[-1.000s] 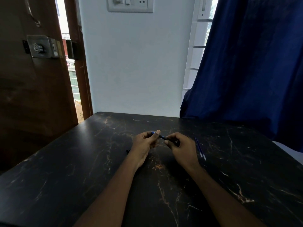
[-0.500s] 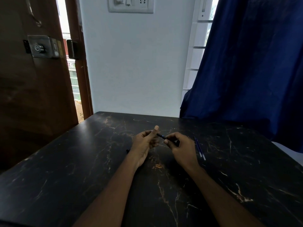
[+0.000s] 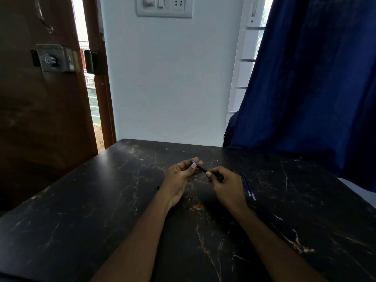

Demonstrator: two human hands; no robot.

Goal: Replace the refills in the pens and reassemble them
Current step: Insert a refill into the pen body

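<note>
A dark pen (image 3: 200, 168) with a blue end is held between both hands above the black marble table (image 3: 101, 210). My left hand (image 3: 181, 178) pinches its blue far end between thumb and fingers. My right hand (image 3: 225, 184) grips the other end, where most of the barrel is hidden in the fingers. Two thin blue refills (image 3: 248, 185) lie side by side on the table just right of my right hand. A small dark piece (image 3: 158, 187) shows beside my left wrist; what it is I cannot tell.
A white wall with a switch plate (image 3: 163, 6) stands behind the table. A brown door (image 3: 40, 88) with a metal lock is at the left. A blue curtain (image 3: 315, 78) hangs at the right, down to the table's far right edge.
My left fingers, which had lifted off the pen's tip half a second ago, have closed on its blue end again. The right hand has stayed in place.
</note>
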